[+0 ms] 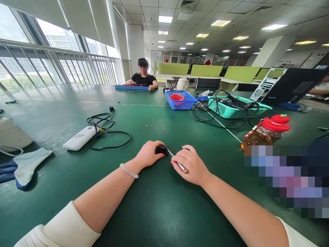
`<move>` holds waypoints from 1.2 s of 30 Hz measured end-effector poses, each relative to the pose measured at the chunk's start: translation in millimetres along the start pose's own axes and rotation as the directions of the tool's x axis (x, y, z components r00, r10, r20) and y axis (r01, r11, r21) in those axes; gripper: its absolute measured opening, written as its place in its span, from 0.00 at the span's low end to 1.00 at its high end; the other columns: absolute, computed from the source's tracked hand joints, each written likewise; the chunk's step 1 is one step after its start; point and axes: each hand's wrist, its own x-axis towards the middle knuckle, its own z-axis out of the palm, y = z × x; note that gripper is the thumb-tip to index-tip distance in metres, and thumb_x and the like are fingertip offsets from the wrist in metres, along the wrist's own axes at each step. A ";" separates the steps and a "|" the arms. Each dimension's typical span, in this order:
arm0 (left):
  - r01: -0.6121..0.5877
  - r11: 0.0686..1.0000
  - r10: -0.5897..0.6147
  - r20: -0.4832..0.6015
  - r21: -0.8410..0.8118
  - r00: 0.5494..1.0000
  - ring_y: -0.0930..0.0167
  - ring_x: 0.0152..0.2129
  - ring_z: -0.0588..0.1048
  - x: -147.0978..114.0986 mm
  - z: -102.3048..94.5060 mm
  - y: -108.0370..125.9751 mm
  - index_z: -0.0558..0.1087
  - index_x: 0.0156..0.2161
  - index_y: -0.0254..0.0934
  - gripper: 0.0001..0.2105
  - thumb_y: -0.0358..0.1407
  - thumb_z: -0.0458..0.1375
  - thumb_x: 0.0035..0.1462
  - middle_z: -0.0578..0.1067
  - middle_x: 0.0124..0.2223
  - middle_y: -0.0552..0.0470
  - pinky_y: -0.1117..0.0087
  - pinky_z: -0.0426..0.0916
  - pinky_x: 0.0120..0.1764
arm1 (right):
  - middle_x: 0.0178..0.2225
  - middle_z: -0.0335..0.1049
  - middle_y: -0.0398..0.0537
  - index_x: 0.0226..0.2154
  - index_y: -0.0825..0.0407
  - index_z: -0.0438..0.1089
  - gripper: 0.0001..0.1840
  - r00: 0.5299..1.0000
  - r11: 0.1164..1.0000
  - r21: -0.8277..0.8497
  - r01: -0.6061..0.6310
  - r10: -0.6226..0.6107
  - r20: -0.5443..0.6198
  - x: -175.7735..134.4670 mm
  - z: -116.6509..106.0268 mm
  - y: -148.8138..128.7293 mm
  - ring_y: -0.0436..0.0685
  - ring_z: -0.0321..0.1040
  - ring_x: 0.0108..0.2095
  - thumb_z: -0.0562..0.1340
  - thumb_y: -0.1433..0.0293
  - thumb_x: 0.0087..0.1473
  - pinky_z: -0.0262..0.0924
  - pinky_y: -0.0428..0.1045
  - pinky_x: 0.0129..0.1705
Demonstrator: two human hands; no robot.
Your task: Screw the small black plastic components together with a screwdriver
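On the green table, my left hand (150,153) is closed around a small black block-like part (161,150), thumb and fingers at its sides. The part's exact kind is too small to tell. Between the fingers of my right hand (190,163) is a slim screwdriver (183,167) with a metal shaft and a brownish handle end. Its shaft slants up and left, and the tip is at the right side of the black part; whether it touches cannot be made out. A pale bracelet (129,171) circles my left wrist.
Left of my hands are a white power bank (81,138), a looped black cable (113,148) and a glove (31,166). A blue basket (181,103), a teal basket (226,112) with cables and a red-lidded bottle (267,133) stand right. A person (144,78) sits opposite.
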 end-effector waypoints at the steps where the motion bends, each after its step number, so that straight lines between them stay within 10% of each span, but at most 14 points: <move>1: -0.001 1.000 0.001 0.002 0.002 1.000 0.61 0.46 0.73 -0.1 -0.1 0.0 0.73 0.49 0.42 0.18 0.37 0.64 0.52 0.77 0.45 0.49 0.59 0.68 0.51 | 0.28 0.70 0.43 0.32 0.49 0.68 0.08 1.000 1.000 0.000 -0.014 0.014 0.011 -0.1 0.3 0.9 0.52 0.65 0.30 0.55 0.72 0.61 0.53 0.57 0.53; 11: -0.022 1.000 0.022 -0.003 0.017 1.000 0.61 0.46 0.73 -1.6 -0.6 1.1 0.73 0.48 0.43 0.16 0.37 0.63 0.53 0.77 0.44 0.50 0.59 0.69 0.49 | 0.25 0.67 0.41 0.30 0.49 0.68 0.08 0.987 0.987 0.000 0.158 -0.158 -0.007 1.8 -5.7 -12.8 0.52 0.61 0.27 0.56 0.72 0.59 0.53 0.57 0.53; 22: -0.030 0.999 0.030 -0.005 0.019 1.000 0.61 0.46 0.72 0.3 -0.2 -1.0 0.72 0.49 0.42 0.18 0.36 0.63 0.52 0.77 0.45 0.50 0.60 0.68 0.49 | 0.27 0.71 0.42 0.32 0.49 0.68 0.09 0.997 0.996 0.034 0.079 -0.078 -0.019 1.9 -1.5 -8.7 0.52 0.64 0.29 0.56 0.71 0.62 0.52 0.57 0.54; 31: -0.020 0.999 0.020 0.006 0.036 1.000 0.59 0.48 0.72 0.5 0.8 -1.6 0.72 0.51 0.40 0.20 0.39 0.64 0.52 0.77 0.47 0.47 0.59 0.68 0.51 | 0.30 0.74 0.42 0.32 0.47 0.68 0.08 0.970 0.968 0.192 -0.165 0.194 -0.145 0.1 2.6 4.7 0.54 0.69 0.31 0.56 0.69 0.62 0.56 0.54 0.49; 36: -0.026 0.999 0.026 0.028 0.028 0.999 0.60 0.47 0.72 -0.6 -1.3 0.2 0.73 0.49 0.42 0.17 0.39 0.62 0.54 0.77 0.46 0.49 0.58 0.68 0.51 | 0.24 0.70 0.42 0.28 0.48 0.69 0.14 0.843 0.819 0.327 -0.470 0.527 -0.106 -1.2 4.3 13.7 0.54 0.65 0.26 0.56 0.61 0.61 0.57 0.49 0.32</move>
